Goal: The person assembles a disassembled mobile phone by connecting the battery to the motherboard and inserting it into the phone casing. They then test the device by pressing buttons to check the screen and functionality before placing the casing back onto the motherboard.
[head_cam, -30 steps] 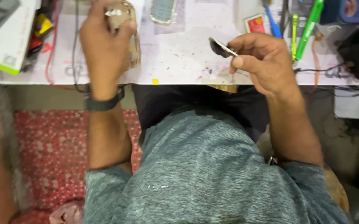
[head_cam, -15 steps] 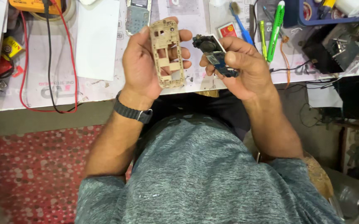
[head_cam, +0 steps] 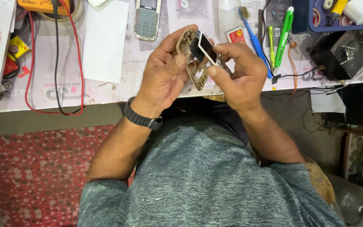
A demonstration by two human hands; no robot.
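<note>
Gripping the light, brittle tan phone frame (head_cam: 195, 63) by its edges, my left hand (head_cam: 164, 80) steadies it while my right hand (head_cam: 236, 75) pinches the fragile small screen module (head_cam: 206, 45) at twelve o'clock.

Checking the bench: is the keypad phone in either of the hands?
No, the keypad phone lies on the table, apart from both hands.

Phone frame (head_cam: 195, 63) was tan/beige, the small screen part (head_cam: 206, 45) black with a pale edge. Wristband (head_cam: 142, 119) black. Shirt (head_cam: 215, 180) heathered grey-teal. Floor mat (head_cam: 34, 172) red with small pale dots. Bench (head_cam: 106, 90) top whitish, covered in faded printed sheets. Test leads (head_cam: 70, 54) one red, one black, running from a yellow-orange meter (head_cam: 43, 5). Keypad phone (head_cam: 147, 19) grey-green. Toothbrush (head_cam: 255, 40) blue, pen (head_cam: 283, 33) bright green, tray (head_cam: 315, 19) dark blue.
</note>
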